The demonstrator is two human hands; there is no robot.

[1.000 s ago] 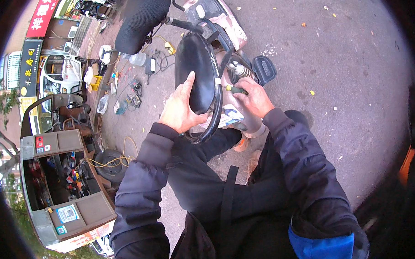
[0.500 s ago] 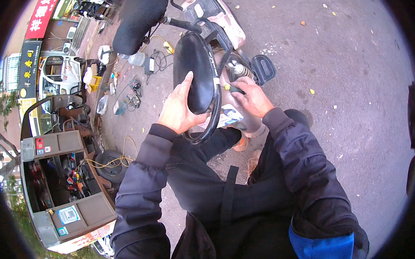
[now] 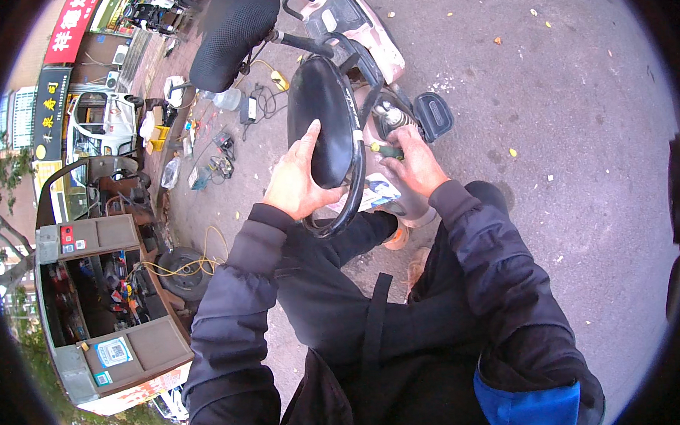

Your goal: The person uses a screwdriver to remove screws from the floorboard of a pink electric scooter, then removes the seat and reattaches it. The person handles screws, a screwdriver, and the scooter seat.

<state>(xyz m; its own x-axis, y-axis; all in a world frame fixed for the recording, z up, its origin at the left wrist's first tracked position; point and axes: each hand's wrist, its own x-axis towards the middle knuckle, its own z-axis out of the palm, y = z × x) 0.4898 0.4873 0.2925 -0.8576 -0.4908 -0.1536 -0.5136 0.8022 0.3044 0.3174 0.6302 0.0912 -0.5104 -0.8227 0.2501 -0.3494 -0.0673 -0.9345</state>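
Observation:
A pale pink scooter [image 3: 411,202] stands in front of me with a black oval rear seat [image 3: 314,101] tilted up, a black tube rail along its right edge. My left hand [image 3: 295,180] grips the seat's lower part, index finger stretched over the black surface and thumb near the rail; its other fingers are hidden. In my right hand [image 3: 419,165] is a screwdriver with a green and yellow handle [image 3: 384,149], its yellow end toward the rail. The screwdriver's shaft cannot be made out. Just beyond that hand sits a spring shock absorber [image 3: 391,116].
A mesh-covered black saddle [image 3: 233,40] is beyond the rear seat. Cables and a charger-like box [image 3: 248,109] lie on the pavement. At left stand an open tool cart [image 3: 103,296], a tire [image 3: 183,270] and a white vehicle [image 3: 101,120]. A black pedal-like part [image 3: 432,116] sticks out right.
The screwdriver handle has turned slightly in my right hand, and more of its green part shows. My left hand keeps its place on the seat. The whole view has shifted a little.

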